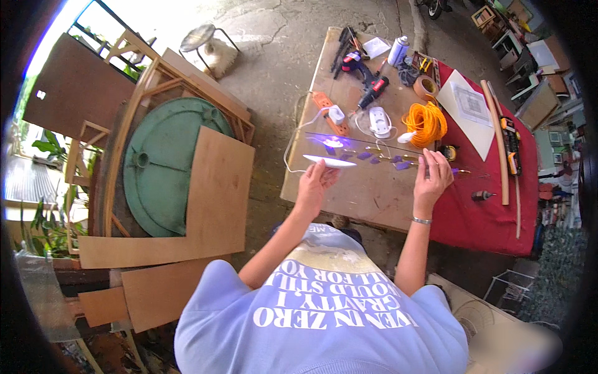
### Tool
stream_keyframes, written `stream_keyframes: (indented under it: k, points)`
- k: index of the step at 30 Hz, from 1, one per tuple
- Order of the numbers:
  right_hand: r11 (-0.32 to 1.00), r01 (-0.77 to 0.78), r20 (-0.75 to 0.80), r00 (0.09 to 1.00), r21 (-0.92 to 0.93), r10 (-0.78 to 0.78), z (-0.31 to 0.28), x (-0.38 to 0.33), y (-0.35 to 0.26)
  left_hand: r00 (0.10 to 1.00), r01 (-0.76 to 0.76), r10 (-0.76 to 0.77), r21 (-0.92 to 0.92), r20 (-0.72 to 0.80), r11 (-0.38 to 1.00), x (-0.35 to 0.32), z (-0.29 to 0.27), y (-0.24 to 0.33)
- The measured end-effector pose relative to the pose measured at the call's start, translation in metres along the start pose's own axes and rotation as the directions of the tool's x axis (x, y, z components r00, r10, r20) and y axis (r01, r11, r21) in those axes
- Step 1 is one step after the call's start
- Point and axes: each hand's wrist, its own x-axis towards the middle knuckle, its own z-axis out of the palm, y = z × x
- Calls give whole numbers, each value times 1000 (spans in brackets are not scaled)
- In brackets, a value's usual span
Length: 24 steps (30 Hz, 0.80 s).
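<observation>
The left hand point(316, 182) is closed on the near edge of a thin white oval plate point(329, 161), thumb on top and fingers under, and holds it level just above the counter point(367, 193), a worn plywood top. Just beyond the plate a small violet light point(332, 143) glows on the counter, and a thin rod point(386, 156) strung with small purple pieces runs from the plate toward the right hand point(431, 177). That hand is well to the right of the plate, fingers spread and raised, with the fingertips point(430, 159) at the rod's far end; whether they pinch it or only touch it cannot be told. A silver bracelet point(422, 220) sits on that wrist. Beyond the plate lie an orange power strip point(327, 112) with a white plug, a white adapter point(379, 121) and a coil of orange cord point(425, 123). Farther beyond the plate are a black-and-red power tool point(367, 78), a spray can point(398, 50) and a roll of tape point(426, 87). To the right of the plate, past the right hand, a red cloth point(473, 218) covers the rest of the counter, bearing a white board point(467, 109) and a long wooden strip point(495, 140). To the left of the plate, on the concrete ground, lean plywood sheets point(218, 187) and a round green disc point(159, 165).
</observation>
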Motion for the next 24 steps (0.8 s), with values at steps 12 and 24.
stream_keyframes:
  k: [12,24]
  points:
    - [1000,7,-6,1000,30,-6,-1,0,-1,1000,17,-17,-12,-6,1000,2,-1,0]
    - [1000,-6,-4,1000,23,6,3,-1,1,999,34,-35,-20,-22,999,1,-3,-2]
